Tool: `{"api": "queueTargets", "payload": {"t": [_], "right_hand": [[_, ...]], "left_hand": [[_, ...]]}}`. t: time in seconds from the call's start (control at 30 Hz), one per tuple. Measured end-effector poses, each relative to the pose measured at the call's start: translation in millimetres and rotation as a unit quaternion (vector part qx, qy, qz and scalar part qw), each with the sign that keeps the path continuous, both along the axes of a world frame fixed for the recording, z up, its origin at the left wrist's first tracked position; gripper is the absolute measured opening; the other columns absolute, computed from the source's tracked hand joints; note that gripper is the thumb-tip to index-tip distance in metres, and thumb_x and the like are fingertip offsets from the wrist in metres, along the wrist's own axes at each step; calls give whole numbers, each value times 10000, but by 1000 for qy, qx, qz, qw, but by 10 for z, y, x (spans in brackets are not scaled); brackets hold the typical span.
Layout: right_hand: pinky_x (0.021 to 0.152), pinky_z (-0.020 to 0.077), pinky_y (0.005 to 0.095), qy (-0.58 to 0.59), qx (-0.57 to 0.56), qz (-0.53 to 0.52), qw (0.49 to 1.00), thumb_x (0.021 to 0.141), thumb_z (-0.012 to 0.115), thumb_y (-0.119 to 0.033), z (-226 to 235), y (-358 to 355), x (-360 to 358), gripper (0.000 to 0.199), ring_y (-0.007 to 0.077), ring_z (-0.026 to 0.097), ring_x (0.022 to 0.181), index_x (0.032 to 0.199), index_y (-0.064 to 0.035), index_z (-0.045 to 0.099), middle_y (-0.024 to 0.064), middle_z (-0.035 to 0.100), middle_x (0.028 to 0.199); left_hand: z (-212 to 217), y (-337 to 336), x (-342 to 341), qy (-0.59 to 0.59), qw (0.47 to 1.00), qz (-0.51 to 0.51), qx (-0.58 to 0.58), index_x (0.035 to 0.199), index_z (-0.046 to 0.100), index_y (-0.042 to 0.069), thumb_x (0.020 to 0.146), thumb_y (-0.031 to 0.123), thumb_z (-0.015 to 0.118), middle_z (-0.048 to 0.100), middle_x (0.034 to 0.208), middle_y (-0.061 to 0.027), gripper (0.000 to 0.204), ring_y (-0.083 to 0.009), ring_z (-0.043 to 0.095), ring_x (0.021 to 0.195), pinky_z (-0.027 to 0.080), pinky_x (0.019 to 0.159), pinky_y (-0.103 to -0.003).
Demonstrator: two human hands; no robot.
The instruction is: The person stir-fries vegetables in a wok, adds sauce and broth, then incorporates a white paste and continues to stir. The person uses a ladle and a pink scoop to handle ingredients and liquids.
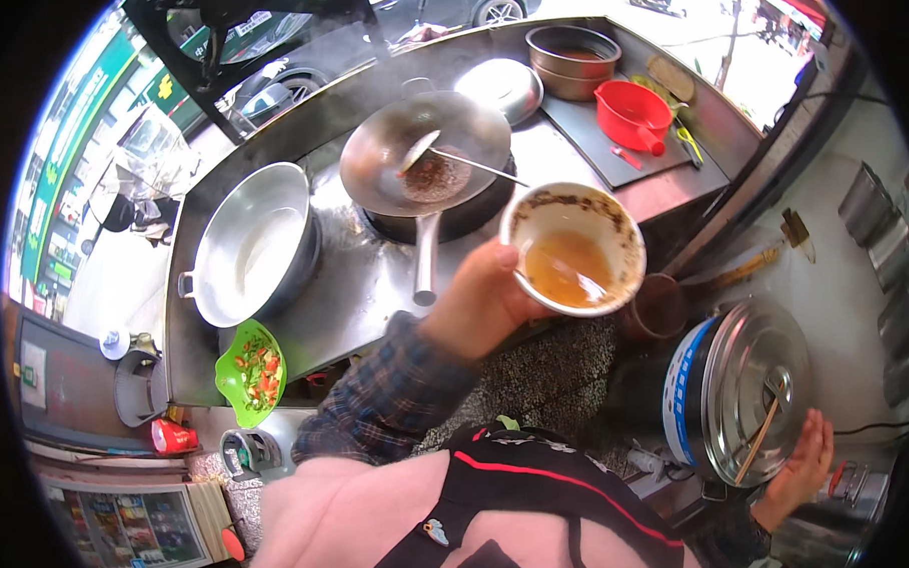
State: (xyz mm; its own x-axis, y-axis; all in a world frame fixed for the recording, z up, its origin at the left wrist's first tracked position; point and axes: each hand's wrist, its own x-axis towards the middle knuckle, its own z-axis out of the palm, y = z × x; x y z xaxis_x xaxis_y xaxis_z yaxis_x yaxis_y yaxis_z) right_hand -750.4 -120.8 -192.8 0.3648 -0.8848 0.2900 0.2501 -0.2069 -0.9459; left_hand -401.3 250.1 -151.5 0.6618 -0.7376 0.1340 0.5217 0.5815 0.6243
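My left hand (486,303) grips a white bowl (624,230) with yellowish-brown liquid inside and dark specks stuck round its inner wall. The bowl is tilted toward me, thumb at its rim. At lower right, my right hand (807,465) has its fingers stretched out beside the edge of a large lidded pot (686,392); whether it touches the pot I cannot tell. Chopsticks (759,442) lie across the metal lid (748,339). Beyond the bowl, a wok (369,166) on a burner contains dark bubbling liquid. A ladle (419,151) rests in it, its handle reaching toward the bowl.
A wide metal pan (266,247) stands left of the wok, with a green basin of chopped vegetables (259,372) near it. Farther back are a domed lid (501,88), a dark pot (572,80) and a red plastic scoop (631,112) on a board (604,154).
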Motion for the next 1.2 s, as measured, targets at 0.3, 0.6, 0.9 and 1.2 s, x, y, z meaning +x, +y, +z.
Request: {"api": "queueTargets", "payload": {"t": [0.3, 0.6, 0.9, 1.2], "right_hand": [[976, 481, 303, 122, -96, 284, 946, 931, 552, 1, -39, 888, 2436, 335, 223, 617, 1106, 1255, 62, 493, 186, 597, 1223], [1031, 391, 456, 207, -568, 376, 702, 818, 697, -146, -237, 1122, 4373, 626, 412, 462, 1241, 1355, 9, 415, 288, 503, 1288], [773, 496, 501, 364, -547, 466, 593, 863, 592, -90, -665, 1277, 4925, 546, 442, 604, 899, 1367, -65, 383, 258, 601, 989], [883, 470, 451, 223, -426, 505, 717, 849, 533, 10, -574, 1276, 4597, 451, 461, 571, 1046, 1288, 89, 462, 329, 584, 1120]], "left_hand": [[-186, 1120, 872, 6, 977, 195, 87, 1388, 359, -50, 963, 176, 540, 493, 1364, -220, 515, -341, 519, 1244, 446, 1054, -501], [-696, 1282, 1323, 97, 925, 338, 144, 1242, 491, -69, 937, 123, 558, 576, 1222, -185, 367, -297, 598, 1115, 522, 971, -477], [-840, 1421, 1775, 82, 915, 358, 165, 1222, 485, -72, 948, 128, 543, 578, 1222, -203, 343, -303, 592, 1135, 531, 968, -467], [-1058, 1305, 2245, 117, 934, 287, 177, 1213, 453, -72, 930, 137, 568, 577, 1179, -225, 370, -343, 619, 1061, 558, 908, -468]]}}
